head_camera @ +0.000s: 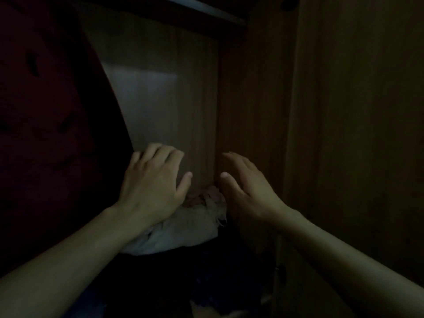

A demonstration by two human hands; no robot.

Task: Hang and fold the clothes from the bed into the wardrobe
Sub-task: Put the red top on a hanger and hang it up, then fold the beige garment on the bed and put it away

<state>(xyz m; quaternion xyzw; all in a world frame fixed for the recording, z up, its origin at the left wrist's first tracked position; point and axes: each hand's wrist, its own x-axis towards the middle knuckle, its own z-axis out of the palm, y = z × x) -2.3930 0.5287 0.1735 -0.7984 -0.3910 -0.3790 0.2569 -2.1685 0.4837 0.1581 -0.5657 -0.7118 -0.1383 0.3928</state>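
Both my hands reach into a dim wooden wardrobe [195, 99]. A pale folded garment [185, 230] lies low inside it, on top of darker clothes [206, 271]. My left hand [151, 182] hovers over the garment's left part with relaxed, slightly bent fingers and holds nothing. My right hand [245, 187] is to the right of the garment, fingers straight and spread, close to the wardrobe's inner side panel [250, 111]. The garment's far end is partly hidden behind both hands.
A dark red hanging garment [46, 122] fills the left side of the wardrobe. A wooden door or side wall [355, 134] stands close on the right. A shelf edge [202, 8] runs across the top. The light is very low.
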